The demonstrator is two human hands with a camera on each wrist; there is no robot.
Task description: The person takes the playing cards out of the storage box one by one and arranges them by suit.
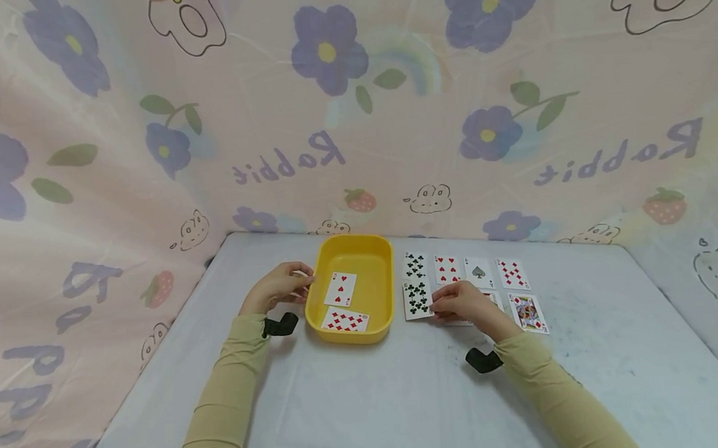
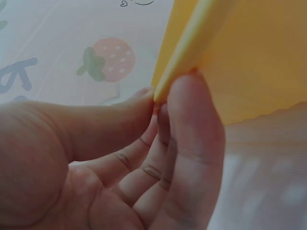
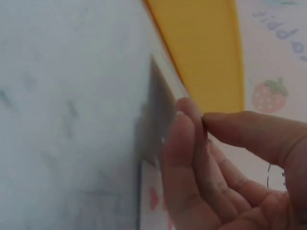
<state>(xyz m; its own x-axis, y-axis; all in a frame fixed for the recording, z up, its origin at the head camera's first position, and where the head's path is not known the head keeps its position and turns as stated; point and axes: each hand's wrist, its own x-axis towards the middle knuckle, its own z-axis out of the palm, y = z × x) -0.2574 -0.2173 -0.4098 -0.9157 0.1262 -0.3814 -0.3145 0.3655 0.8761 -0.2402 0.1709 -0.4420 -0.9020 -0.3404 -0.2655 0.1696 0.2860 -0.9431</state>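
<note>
My left hand (image 1: 281, 284) pinches the left rim of a yellow tray (image 1: 390, 283) between thumb and fingers; the left wrist view shows this hold on the rim (image 2: 178, 62) closely. Inside the tray lie a three of hearts (image 1: 341, 290) and a many-pipped diamonds card (image 1: 347, 320). To the tray's right, my right hand (image 1: 465, 304) pinches a clubs playing card (image 1: 417, 300) by its right edge. That card appears nearly edge-on, tilted off the table, in the right wrist view (image 3: 165, 79). Cards beneath the right hand are partly hidden.
Behind the right hand, a row holds another clubs card (image 1: 415, 264), a hearts card (image 1: 446, 268), an ace of spades (image 1: 478, 272) and a diamonds card (image 1: 512, 274). A diamonds face card (image 1: 528, 313) lies nearer. Printed cloth (image 1: 391, 148) stands behind the white table (image 1: 368, 399).
</note>
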